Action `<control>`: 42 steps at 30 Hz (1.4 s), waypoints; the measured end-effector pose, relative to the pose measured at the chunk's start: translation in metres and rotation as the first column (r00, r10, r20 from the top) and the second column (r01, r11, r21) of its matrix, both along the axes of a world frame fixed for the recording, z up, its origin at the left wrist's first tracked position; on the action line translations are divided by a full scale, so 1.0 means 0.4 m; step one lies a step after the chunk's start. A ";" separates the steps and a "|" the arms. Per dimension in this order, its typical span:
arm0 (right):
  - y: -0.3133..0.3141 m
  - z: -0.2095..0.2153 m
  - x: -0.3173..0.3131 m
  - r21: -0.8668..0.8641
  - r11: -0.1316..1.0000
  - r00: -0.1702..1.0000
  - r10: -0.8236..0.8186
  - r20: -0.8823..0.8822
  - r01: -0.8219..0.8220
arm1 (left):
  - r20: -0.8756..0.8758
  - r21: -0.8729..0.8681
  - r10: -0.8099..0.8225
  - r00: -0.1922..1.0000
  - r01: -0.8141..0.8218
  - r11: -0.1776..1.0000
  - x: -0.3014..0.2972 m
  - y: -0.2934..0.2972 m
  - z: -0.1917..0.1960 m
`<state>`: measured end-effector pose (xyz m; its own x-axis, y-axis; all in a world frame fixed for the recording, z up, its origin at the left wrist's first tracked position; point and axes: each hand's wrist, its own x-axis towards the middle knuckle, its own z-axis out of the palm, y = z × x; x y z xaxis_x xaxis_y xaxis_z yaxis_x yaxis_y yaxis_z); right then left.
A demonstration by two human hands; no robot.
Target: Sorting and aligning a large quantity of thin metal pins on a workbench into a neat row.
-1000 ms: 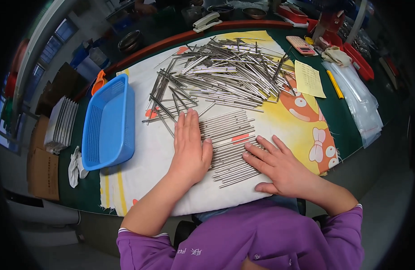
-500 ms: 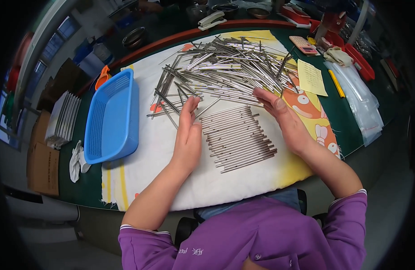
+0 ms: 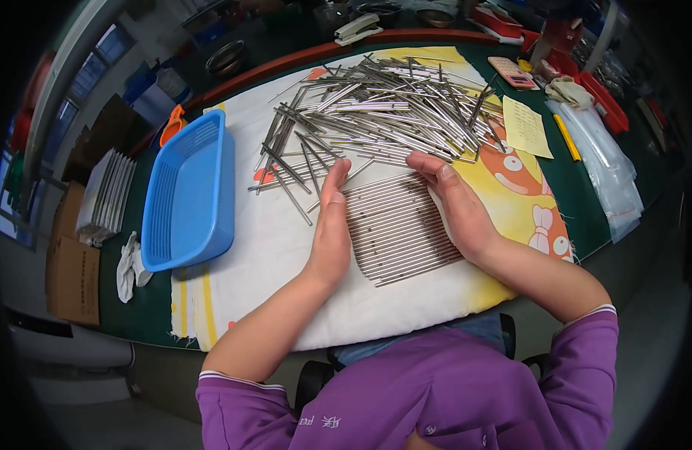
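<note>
A single layer of thin metal rods (image 3: 402,229) lies side by side on the white patterned cloth (image 3: 286,322), with small dark marks near some ends. My left hand (image 3: 333,234) stands on edge along the rods' left ends, fingers stretched out and palm turned inward. At their right ends my right hand (image 3: 464,217) is held the same way, fingers extended, covering some of the tips. Both palms appear to touch the rod ends; neither hand is closed around anything. Just beyond my fingertips is a large jumbled pile of similar metal rods (image 3: 383,112).
A blue plastic basket (image 3: 227,187) stands left of the pile. To the right lie a yellow note (image 3: 527,129), a pink calculator (image 3: 511,73), a yellow marker-like stick (image 3: 567,138) and clear plastic bags (image 3: 605,172). A white stapler (image 3: 358,30) sits at the back.
My hands have come closer together onto the rod ends. The rods' uneven ends now line up more evenly, and the right hand has moved left against them.
</note>
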<state>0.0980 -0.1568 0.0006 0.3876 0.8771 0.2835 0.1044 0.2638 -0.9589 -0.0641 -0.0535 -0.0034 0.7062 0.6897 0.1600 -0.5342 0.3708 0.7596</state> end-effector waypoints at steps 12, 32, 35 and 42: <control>-0.018 0.086 0.015 -0.241 0.953 0.982 0.166 -0.094 -0.184 | -0.497 0.656 0.319 0.807 0.109 0.747 -0.006 -0.018 0.041; -0.166 0.051 -0.065 -0.084 0.996 0.914 0.031 0.404 0.004 | -0.378 0.569 0.309 0.873 -0.045 0.821 0.003 -0.011 0.014; -0.183 0.085 -0.053 -0.076 0.989 0.829 -0.060 0.557 0.123 | -0.493 0.732 0.375 0.785 0.141 0.667 -0.019 0.014 0.021; -0.205 0.054 -0.079 -0.060 0.995 0.632 -0.004 0.775 0.080 | -0.507 0.854 0.507 0.697 0.486 0.187 -0.008 0.040 0.049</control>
<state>0.0663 -0.2387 0.0224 0.0964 0.8997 0.4257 0.8263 0.1661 -0.5381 -0.0674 -0.0376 0.0161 0.9116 0.3521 0.2121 0.2085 -0.8408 0.4996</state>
